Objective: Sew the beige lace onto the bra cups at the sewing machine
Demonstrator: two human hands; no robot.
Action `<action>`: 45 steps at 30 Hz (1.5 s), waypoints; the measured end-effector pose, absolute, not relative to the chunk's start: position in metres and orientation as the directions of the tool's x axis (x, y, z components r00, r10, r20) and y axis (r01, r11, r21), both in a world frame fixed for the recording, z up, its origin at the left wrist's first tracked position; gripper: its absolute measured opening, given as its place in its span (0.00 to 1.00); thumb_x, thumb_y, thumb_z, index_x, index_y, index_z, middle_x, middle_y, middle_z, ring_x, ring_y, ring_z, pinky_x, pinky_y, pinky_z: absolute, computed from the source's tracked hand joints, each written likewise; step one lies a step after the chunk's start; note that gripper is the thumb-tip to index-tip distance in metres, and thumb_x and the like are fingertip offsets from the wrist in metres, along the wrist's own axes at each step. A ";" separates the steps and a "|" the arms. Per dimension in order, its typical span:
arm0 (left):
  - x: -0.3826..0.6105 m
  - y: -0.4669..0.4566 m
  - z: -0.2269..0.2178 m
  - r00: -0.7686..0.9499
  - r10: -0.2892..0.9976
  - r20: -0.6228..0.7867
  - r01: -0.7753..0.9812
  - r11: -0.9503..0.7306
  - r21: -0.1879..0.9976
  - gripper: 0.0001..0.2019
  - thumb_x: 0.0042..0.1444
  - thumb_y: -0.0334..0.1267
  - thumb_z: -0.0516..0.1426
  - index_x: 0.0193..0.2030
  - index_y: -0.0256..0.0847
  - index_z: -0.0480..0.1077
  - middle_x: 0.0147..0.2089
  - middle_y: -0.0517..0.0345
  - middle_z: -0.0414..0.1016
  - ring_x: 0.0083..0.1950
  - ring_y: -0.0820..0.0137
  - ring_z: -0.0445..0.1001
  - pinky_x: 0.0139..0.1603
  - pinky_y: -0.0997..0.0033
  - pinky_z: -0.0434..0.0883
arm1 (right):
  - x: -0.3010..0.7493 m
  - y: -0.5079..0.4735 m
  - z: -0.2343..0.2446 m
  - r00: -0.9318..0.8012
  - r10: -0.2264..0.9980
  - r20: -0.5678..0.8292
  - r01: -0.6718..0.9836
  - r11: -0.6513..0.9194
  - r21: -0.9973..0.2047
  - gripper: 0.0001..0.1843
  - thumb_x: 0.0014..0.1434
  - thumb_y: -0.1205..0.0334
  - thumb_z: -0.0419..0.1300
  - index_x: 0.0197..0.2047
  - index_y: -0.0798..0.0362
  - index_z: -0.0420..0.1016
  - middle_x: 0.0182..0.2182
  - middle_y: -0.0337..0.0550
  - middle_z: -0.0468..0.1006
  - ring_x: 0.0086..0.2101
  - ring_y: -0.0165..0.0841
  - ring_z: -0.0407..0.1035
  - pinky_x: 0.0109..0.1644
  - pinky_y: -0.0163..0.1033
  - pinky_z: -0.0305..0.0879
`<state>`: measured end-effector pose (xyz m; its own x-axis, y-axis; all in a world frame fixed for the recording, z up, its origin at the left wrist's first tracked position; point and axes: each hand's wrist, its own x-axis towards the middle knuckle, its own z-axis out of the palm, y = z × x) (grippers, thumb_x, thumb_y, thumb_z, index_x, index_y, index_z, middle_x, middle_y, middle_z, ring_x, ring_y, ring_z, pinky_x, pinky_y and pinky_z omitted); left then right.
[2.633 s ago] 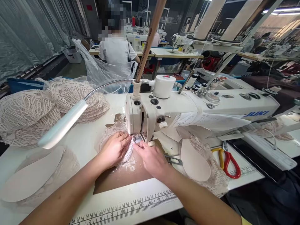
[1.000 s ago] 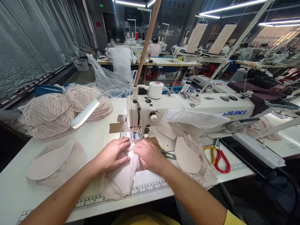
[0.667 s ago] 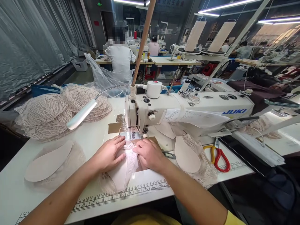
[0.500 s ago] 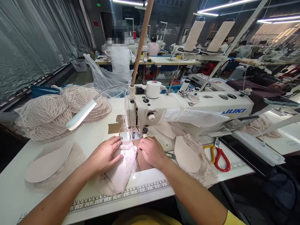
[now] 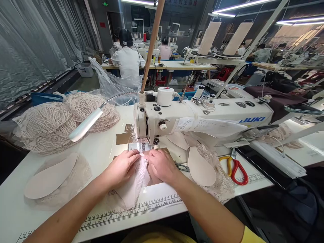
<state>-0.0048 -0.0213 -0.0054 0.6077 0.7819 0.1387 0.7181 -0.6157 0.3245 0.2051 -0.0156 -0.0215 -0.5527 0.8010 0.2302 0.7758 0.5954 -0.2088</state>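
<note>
A pale pink lace fabric piece (image 5: 131,192) lies below the needle area of a white sewing machine (image 5: 174,116), its lower part spread toward the table's front edge. My left hand (image 5: 124,168) is closed on the piece's upper left edge, thumb and fingers drawn together near the presser foot (image 5: 143,147). Opposite it, my right hand (image 5: 162,165) has curled fingers pinching the upper right edge. The two sets of fingertips nearly meet just in front of the foot. My fingers cover the fabric's top edge.
Lace stacks (image 5: 65,118) sit at the left behind a lamp (image 5: 86,125). A smooth oval pad (image 5: 52,177) rests on lace at left, another pad (image 5: 201,166) at right. Red-and-yellow-handled cutters (image 5: 238,170) lie further right. A printed ruler (image 5: 131,212) runs along the front edge. Co-workers sit beyond.
My left hand has slid right and closed up, from lying flat on the lace to gripping its upper edge. My right fingers have shifted slightly left, toward the left hand.
</note>
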 end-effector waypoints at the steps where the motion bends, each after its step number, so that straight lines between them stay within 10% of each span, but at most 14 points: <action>1: -0.006 -0.023 -0.003 0.601 0.785 0.149 0.723 -0.614 0.316 0.17 0.61 0.28 0.48 0.55 0.38 0.68 0.57 0.45 0.69 0.50 0.59 0.71 0.49 0.59 0.72 | 0.206 -0.015 -0.023 -0.536 0.809 0.243 0.780 0.584 -0.224 0.15 0.56 0.76 0.53 0.39 0.52 0.78 0.33 0.43 0.74 0.35 0.36 0.63 0.39 0.39 0.56; 12: 0.004 -0.028 -0.003 0.461 0.886 0.057 0.810 -0.446 0.381 0.11 0.63 0.35 0.46 0.32 0.40 0.67 0.32 0.54 0.70 0.35 0.64 0.69 0.36 0.66 0.66 | 0.208 -0.017 -0.023 -0.661 0.676 0.325 0.582 0.735 -0.347 0.08 0.57 0.73 0.57 0.34 0.54 0.77 0.32 0.41 0.73 0.35 0.34 0.64 0.40 0.38 0.60; 18: -0.016 -0.027 0.000 0.433 0.901 -0.014 0.722 -0.337 0.605 0.09 0.63 0.38 0.45 0.34 0.42 0.63 0.33 0.57 0.69 0.33 0.67 0.68 0.35 0.68 0.66 | 0.212 -0.015 -0.022 -0.670 0.681 0.296 0.579 0.729 -0.366 0.09 0.52 0.76 0.57 0.29 0.54 0.74 0.31 0.41 0.73 0.34 0.34 0.64 0.40 0.38 0.60; 29: -0.020 -0.024 -0.003 0.480 0.877 0.016 0.665 -0.376 0.645 0.09 0.62 0.37 0.45 0.34 0.41 0.63 0.33 0.58 0.69 0.34 0.67 0.67 0.36 0.68 0.67 | 0.199 -0.021 -0.016 -0.647 0.661 0.381 0.476 0.739 -0.476 0.09 0.61 0.68 0.56 0.45 0.54 0.72 0.41 0.44 0.76 0.41 0.34 0.68 0.46 0.38 0.63; 45: -0.020 -0.027 0.004 0.540 0.840 0.050 0.589 -0.420 0.691 0.12 0.67 0.39 0.44 0.38 0.42 0.67 0.38 0.56 0.71 0.39 0.67 0.70 0.42 0.68 0.69 | 0.218 -0.014 -0.020 -0.732 0.621 0.280 0.467 0.757 -0.457 0.12 0.45 0.77 0.49 0.24 0.52 0.68 0.23 0.36 0.73 0.27 0.30 0.61 0.35 0.35 0.59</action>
